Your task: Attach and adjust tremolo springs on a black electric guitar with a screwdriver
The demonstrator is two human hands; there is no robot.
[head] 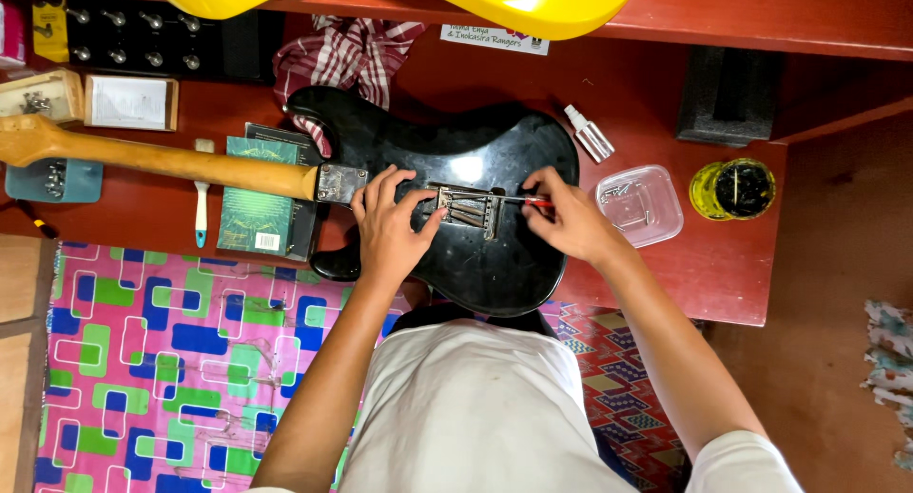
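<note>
Two hands on black guitar body [495, 255]: right grip [561, 217] closed on screwdriver [528, 201] (shaft toward 9 o'clock), left grip [390, 227] half-open, empty, steadying spring cavity [466, 208].

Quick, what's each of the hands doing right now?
Left hand: open, fingers resting on the black guitar body.
Right hand: closed on a red-handled screwdriver.

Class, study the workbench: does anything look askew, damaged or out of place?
The black guitar body overhangs the red bench's front edge, and its cavity lies uncovered, springs showing. The left hand steadies it; the right hand holds a red-handled screwdriver. Nothing spilled.
</note>
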